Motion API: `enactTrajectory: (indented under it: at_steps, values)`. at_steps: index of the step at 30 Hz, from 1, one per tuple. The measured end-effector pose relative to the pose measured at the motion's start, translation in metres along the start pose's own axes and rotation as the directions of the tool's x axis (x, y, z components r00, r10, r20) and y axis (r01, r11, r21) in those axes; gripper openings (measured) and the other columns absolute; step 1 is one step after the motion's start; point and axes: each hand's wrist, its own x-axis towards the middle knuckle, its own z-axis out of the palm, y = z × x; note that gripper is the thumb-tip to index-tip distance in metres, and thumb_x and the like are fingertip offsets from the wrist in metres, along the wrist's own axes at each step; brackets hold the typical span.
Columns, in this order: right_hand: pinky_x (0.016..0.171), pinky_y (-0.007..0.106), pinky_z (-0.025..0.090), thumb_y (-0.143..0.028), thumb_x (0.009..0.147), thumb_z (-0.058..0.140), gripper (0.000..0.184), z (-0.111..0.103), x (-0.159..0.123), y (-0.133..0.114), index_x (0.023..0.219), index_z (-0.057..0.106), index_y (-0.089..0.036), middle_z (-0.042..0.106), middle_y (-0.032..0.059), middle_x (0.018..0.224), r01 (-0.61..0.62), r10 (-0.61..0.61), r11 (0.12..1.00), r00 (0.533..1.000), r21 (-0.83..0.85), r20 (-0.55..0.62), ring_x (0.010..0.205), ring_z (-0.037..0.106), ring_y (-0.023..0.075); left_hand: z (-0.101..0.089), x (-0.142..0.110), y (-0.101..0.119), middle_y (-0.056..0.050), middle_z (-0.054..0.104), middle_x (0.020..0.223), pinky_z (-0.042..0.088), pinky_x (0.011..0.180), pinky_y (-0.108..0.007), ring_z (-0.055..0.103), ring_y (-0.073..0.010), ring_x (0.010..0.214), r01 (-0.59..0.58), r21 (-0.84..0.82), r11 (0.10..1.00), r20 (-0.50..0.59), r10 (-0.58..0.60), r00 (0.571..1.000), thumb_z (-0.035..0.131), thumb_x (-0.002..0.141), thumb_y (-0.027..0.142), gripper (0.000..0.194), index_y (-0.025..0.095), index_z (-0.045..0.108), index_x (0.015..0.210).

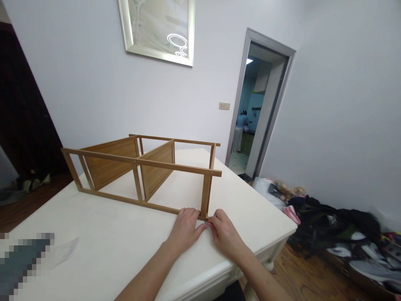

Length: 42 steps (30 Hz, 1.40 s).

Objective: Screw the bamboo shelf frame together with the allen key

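A brown wooden shelf rack [158,171] lies on its side on a white table [119,242], with its two slatless panels upright and its long rails running left to right. My left hand [185,228] is closed over the near lower rail, close to the rack's right end, its thumb pointing at the corner joint. At that same corner my right hand [224,232] pinches with thumb and fingertips. Something tiny, partly metallic-looking, shows between the two hands, but the fingers hide most of it.
A thin clear plastic piece [65,251] lies at the table's left, beside a blurred-out dark shape [21,263]. Bags and clothes [332,225] and shoes [369,263] crowd the floor at right. Through the doorway [250,108], a person [242,125] stands in another room.
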Motion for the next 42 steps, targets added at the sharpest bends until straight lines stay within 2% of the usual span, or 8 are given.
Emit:
enactTrajectory:
  at_steps: [8,14,19,26,34,42]
  values:
    - [0.067,0.032,0.05,-0.004,0.092,0.044,0.021,0.001,0.0,0.001,0.087,0.057,-0.02,0.052,0.0054,0.086,0.006,-0.006,1.0,1.0,0.027,-0.008,0.08,0.054,0.0194,0.002,0.002,0.002,-0.006,0.068,0.095,0.043,0.091,-0.042,0.061,-0.0261,0.096,0.038,0.015,0.999,-0.009,-0.038,0.999,0.063,0.086,0.035,0.017,0.02,0.062,0.093]
    - [0.07,0.033,0.05,-0.005,0.089,0.05,0.019,0.0,-0.001,0.005,0.098,0.053,-0.021,0.058,0.0044,0.088,-0.007,0.014,0.995,0.998,0.103,-0.067,0.082,0.058,0.0197,0.003,0.005,0.007,-0.006,0.067,0.092,0.043,0.088,-0.042,0.061,-0.0262,0.093,0.072,0.04,0.997,-0.014,-0.072,0.997,0.064,0.085,0.038,0.018,0.02,0.061,0.087]
    - [0.072,0.034,0.05,-0.008,0.089,0.051,0.013,-0.003,-0.001,0.004,0.09,0.053,-0.022,0.056,0.0044,0.086,-0.018,0.027,0.995,0.996,0.101,-0.09,0.084,0.057,0.0202,0.002,0.003,0.013,-0.008,0.066,0.093,0.042,0.09,-0.043,0.06,-0.0267,0.093,0.066,0.076,0.995,-0.014,-0.066,0.998,0.058,0.089,0.036,0.017,0.019,0.06,0.09]
    - [0.072,0.035,0.05,-0.01,0.09,0.05,0.013,-0.009,-0.001,-0.001,0.09,0.056,-0.021,0.053,0.0063,0.089,-0.009,0.026,0.994,0.988,0.111,-0.154,0.085,0.056,0.0209,0.001,-0.001,0.016,-0.01,0.064,0.096,0.042,0.094,-0.044,0.059,-0.027,0.095,0.043,0.117,0.992,-0.01,-0.042,0.999,0.055,0.09,0.032,0.017,0.017,0.059,0.097]
    - [0.069,0.033,0.049,-0.006,0.088,0.048,0.017,-0.008,-0.002,0.0,0.088,0.057,-0.02,0.052,0.0054,0.086,-0.002,0.018,0.994,0.988,0.106,-0.153,0.082,0.055,0.0202,0.0,-0.001,0.017,-0.01,0.064,0.096,0.043,0.092,-0.043,0.059,-0.0268,0.095,0.037,0.141,0.989,-0.004,-0.037,0.999,0.053,0.09,0.031,0.016,0.017,0.059,0.097]
    - [0.065,0.029,0.043,-0.002,0.087,0.047,0.02,-0.007,-0.004,0.0,0.083,0.057,-0.019,0.049,0.0036,0.08,-0.025,0.028,0.999,0.991,0.024,-0.134,0.077,0.052,0.0182,-0.001,-0.002,0.019,-0.01,0.064,0.096,0.044,0.091,-0.044,0.058,-0.028,0.094,0.036,0.153,0.988,-0.008,-0.036,0.999,0.052,0.09,0.03,0.017,0.016,0.059,0.096]
